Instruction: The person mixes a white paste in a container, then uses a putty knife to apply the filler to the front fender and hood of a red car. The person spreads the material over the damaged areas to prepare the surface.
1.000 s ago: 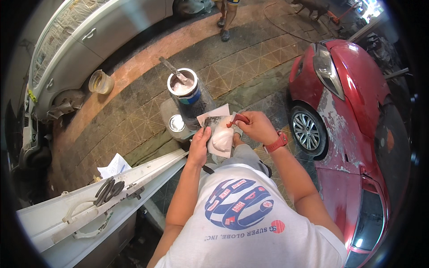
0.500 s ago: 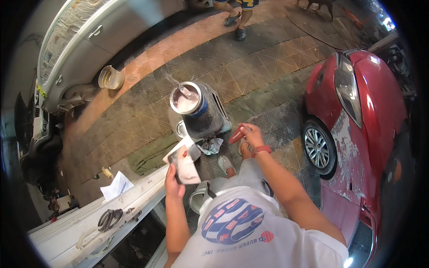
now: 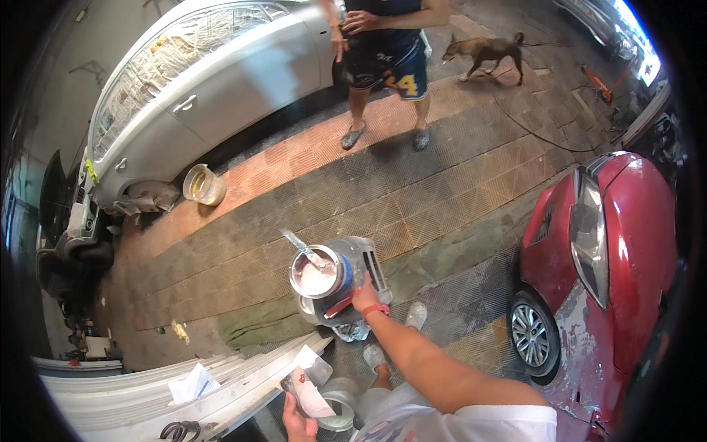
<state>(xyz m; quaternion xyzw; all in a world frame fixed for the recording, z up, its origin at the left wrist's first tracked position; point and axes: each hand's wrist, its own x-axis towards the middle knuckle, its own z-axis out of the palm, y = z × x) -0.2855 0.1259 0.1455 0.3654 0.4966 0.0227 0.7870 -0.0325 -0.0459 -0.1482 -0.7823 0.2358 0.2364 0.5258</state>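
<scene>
My right hand (image 3: 366, 295) is closed on a red spreader (image 3: 338, 306) and reaches beside an open can (image 3: 344, 273). Pale pink paste fills the can, and a smeared stirring stick (image 3: 295, 241) leans out of it. A dark stand (image 3: 365, 254) with a slotted side holds the can up. Low in the view, my left hand (image 3: 295, 423) grips a flat mixing board (image 3: 311, 394) with pale material and a small red dab on it. A white piece (image 3: 314, 365) lies against the board's far side; its kind is unclear.
A sanded red car (image 3: 563, 328) stands on the right, a silver car (image 3: 243, 85) with masked windows far left. A bucket (image 3: 205, 187) sits near it. Ahead stand a person (image 3: 387, 66) and a dog (image 3: 490, 55). White panels (image 3: 243, 394) lie at lower left.
My right hand has moved forward and left to the can with the red spreader. My left hand and the board sit lower in view. The view has tilted up, showing more of the person and dog.
</scene>
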